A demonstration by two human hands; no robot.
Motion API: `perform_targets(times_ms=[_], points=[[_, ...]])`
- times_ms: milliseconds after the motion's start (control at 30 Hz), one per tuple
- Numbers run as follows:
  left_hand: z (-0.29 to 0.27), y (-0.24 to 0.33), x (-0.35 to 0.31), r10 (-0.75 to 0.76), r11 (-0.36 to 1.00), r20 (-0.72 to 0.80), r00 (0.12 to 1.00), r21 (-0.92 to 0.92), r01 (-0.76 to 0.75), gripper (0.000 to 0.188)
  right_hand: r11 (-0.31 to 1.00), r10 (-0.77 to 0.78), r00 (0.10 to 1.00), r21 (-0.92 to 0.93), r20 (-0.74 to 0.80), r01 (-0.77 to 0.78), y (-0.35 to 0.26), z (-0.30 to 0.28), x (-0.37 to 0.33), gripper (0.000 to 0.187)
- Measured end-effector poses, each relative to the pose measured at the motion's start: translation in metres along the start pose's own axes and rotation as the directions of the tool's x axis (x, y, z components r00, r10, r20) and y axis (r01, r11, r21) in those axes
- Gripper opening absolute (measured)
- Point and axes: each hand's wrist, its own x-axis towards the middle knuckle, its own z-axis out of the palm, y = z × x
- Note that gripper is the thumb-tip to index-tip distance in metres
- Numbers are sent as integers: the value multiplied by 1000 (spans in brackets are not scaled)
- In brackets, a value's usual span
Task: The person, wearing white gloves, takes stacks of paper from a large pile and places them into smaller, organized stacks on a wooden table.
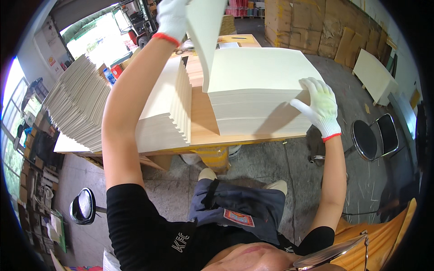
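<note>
My left hand [172, 20], in a white knitted glove with a red cuff, is raised at the top edge of the view, its fingertips partly cut off. It grips a large cream-white sheet of card [205, 34], which hangs curved beside the tall right-hand stack of sheets [257, 72]. At that stack's near right corner rests my right hand [320, 106], gloved the same way, thumb spread and fingers lying over the top edge. Left of the stack stands a lower pile of sheets [165, 122] with stepped edges. Further left, a fanned, leaning pile [79, 106] rises under my left arm.
The wooden table [203, 119] carries the piles, plus a blue-labelled bottle [109, 77] at the far left. A black chair [375, 137] stands right, a round stool [83, 205] lower left. Large cardboard boxes [312, 27] line the back; a pale stack [374, 77] sits on the right.
</note>
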Motion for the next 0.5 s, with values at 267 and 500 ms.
perform_targets(times_ms=[267,500], points=[[-75,29,-42,-247,965,-403,881,-186,186,36,927,-285,956,275,75,255,-174,14,69,83],[-112,32,-43,-371,926,-405,835,-230,300,58,926,-281,950,300,135,231,-200,14,75,87]])
